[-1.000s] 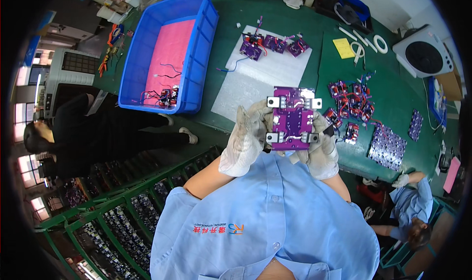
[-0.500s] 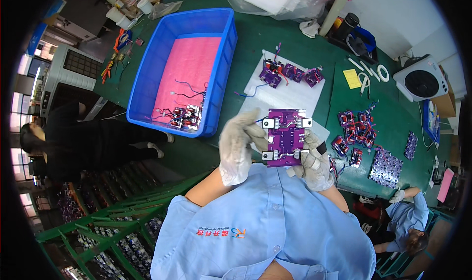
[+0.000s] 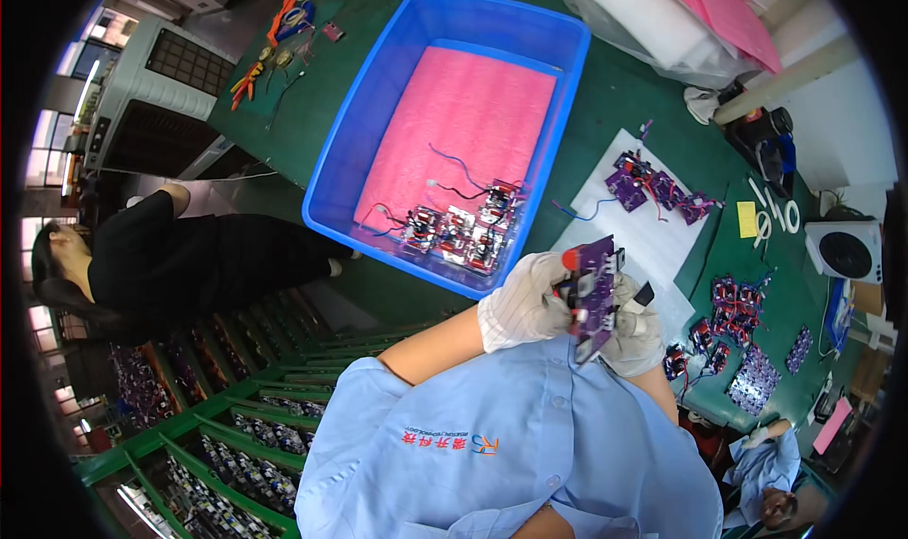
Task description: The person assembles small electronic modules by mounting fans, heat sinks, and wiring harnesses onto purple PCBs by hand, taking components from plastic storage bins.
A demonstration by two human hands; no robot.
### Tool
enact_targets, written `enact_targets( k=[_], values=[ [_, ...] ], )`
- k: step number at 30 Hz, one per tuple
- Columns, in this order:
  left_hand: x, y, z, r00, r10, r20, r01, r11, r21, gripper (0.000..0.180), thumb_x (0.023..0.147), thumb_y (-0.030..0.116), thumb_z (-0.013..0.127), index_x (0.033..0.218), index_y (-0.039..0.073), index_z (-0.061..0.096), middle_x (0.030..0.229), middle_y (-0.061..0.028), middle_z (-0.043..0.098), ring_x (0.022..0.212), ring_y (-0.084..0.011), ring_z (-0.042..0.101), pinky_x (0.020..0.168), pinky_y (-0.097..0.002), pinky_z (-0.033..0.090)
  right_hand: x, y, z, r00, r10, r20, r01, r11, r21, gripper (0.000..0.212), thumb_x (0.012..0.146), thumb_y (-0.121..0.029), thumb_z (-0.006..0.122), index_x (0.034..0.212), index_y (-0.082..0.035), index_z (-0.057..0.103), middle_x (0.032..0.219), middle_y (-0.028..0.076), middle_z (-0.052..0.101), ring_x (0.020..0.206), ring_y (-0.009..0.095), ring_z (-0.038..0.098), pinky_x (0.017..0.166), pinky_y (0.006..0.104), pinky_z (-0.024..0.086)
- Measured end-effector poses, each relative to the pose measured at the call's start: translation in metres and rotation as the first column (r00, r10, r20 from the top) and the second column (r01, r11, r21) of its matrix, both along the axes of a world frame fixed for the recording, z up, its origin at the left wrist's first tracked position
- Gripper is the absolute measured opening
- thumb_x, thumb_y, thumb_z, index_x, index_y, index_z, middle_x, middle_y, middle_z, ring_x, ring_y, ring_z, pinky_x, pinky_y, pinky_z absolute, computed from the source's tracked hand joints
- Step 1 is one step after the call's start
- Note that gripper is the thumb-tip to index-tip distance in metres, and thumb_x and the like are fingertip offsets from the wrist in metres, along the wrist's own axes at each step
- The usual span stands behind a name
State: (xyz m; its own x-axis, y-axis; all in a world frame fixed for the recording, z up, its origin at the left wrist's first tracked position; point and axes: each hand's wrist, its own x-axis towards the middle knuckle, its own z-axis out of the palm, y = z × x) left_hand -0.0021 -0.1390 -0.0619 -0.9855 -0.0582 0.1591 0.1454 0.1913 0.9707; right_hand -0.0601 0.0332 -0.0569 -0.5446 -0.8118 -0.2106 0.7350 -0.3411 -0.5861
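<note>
You grasp the purple rectangular circuit board with metal parts [image 3: 596, 288] in both hands: your white-gloved left hand [image 3: 525, 298] grips one side, your white-gloved right hand [image 3: 634, 339] the other, probably to steady it. It is in the air, nearly edge-on, just off the near right corner of the blue rectangular plastic bin [image 3: 374, 113]. Inside, wired boards with red parts [image 3: 457, 234] cluster along the near edge on a pink foam sheet [image 3: 463, 104], likely there as padding. Beyond the bin's right edge, a white foam sheet [image 3: 605, 229] presumably cushions the purple wired boards [image 3: 665, 191] near its far edge. Your light-blue cotton-like shirt [image 3: 445, 397] bears coloured lettering on its chest; you can read no marking on the board or bin.
</note>
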Motion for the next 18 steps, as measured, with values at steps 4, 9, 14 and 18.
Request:
enact_targets(
  k=[4,9,14,18],
  values=[
    [-0.03,-0.062,0.052,0.938,0.058,0.341,-0.057,0.998,-0.015,0.026,0.07,0.024,0.064,0.076,0.0,0.062,0.057,-0.0164,0.054,0.053,-0.0225,0.058,0.05,-0.0344,0.044,-0.009,-0.03,-0.004,0.97,-0.083,-0.23,0.17,0.905,0.389,0.049,0.085,-0.031,0.055,0.117,0.005,0.047,0.084,0.01,0.061,0.051,0.008,0.047,0.045,0.0189,0.037],
    [-0.092,-0.171,0.044,0.905,0.321,0.278,-0.117,0.818,-0.563,0.05,0.09,0.045,0.044,0.081,-0.003,0.058,0.061,-0.0205,0.051,0.057,-0.0304,0.054,0.055,-0.0386,0.04,-0.026,-0.037,-0.011,0.943,-0.161,-0.29,0.297,0.798,0.524,0.051,0.088,-0.035,0.05,0.118,0.007,0.046,0.072,0.008,0.06,0.037,0.005,0.036,0.034,0.0185,0.024],
    [-0.159,-0.228,-0.057,0.864,0.291,0.411,0.215,0.524,-0.824,0.049,0.09,0.046,0.044,0.088,-0.001,0.06,0.081,-0.0236,0.061,0.083,-0.0383,0.06,0.069,-0.0446,0.046,-0.02,-0.025,-0.021,0.914,-0.267,-0.305,0.4,0.713,0.576,0.049,0.09,-0.036,0.049,0.114,0.008,0.048,0.07,0.007,0.059,0.037,0.005,0.038,0.032,0.0178,0.024],
    [-0.204,-0.204,-0.147,0.821,0.185,0.541,0.453,0.366,-0.813,0.038,0.085,0.039,0.052,0.091,0.003,0.065,0.083,-0.0179,0.065,0.083,-0.032,0.064,0.069,-0.0407,0.05,-0.011,-0.01,-0.019,0.884,-0.37,-0.285,0.464,0.635,0.617,0.046,0.089,-0.034,0.051,0.112,0.006,0.049,0.068,0.007,0.059,0.036,0.005,0.038,0.032,0.0177,0.025]
  ],
)
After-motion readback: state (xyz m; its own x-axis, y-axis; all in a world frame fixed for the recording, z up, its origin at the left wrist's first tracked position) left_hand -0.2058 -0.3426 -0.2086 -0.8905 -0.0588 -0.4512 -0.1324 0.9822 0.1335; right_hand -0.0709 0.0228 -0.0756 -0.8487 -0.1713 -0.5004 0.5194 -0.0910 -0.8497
